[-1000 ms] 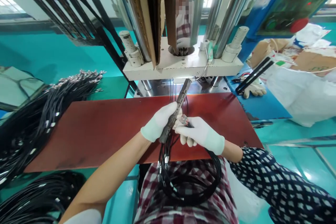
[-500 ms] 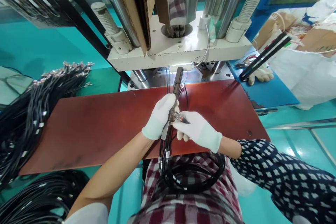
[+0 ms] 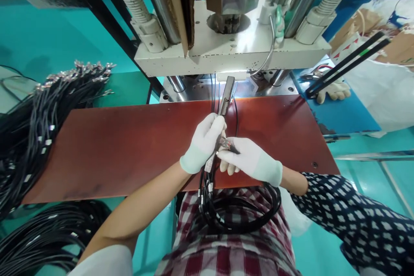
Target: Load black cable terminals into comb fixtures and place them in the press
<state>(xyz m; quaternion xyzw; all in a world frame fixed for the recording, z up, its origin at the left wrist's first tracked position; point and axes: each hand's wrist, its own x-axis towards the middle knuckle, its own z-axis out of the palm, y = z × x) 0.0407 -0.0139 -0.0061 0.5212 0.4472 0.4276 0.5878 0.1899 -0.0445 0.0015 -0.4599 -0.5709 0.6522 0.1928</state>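
- The left hand, in a white glove, is closed round a slim dark bar-shaped tool. The tool slants up and away from the red board toward the press, so its far tip sits under the press's white plate, by the lit gap.
- The right hand, also gloved, pinches the metal terminal of a black cable between thumb and forefinger; the other fingers are curled in. It holds the terminal right against the tool's lower part, seemingly to line the two up.
- Both hands hover over the near edge of the red board, at its middle, touching each other.
- The cable bundle hangs from the hands in a loop below the board's near edge, resting on the person's checked lap, which keeps the slack clear of the board.
- A few thin cables run from the hands across the board toward the press.
- Left of the board lies a large heap of black cables with metal ends fanned out.
- Right of the board, a spare glove lies on a blue surface.
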